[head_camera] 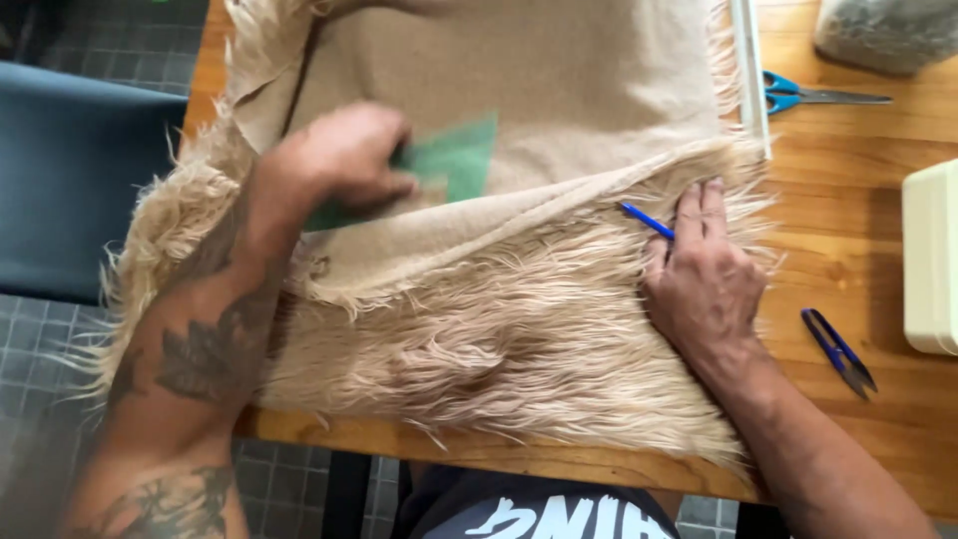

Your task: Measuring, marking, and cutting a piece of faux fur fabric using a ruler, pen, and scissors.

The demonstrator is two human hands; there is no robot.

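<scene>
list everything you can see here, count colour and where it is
faux fur fabric: 1, beige, long pile, spread over the table with its plain backing folded up at top
green template: 1, green, flat on the backing, under the left hand
blue pen: 1, blue, at the right hand's fingertips
scissors: 1, blue handles, top right on the table
thread snips: 1, dark blue, right of the right hand
white strip: 1, white, along the fabric's right edge
box: 1, cream, right edge
bag: 1, clear with grey contents, top right
table: 1, wooden
left hand: pressing the template
right hand: resting on the fur, pen held
</scene>
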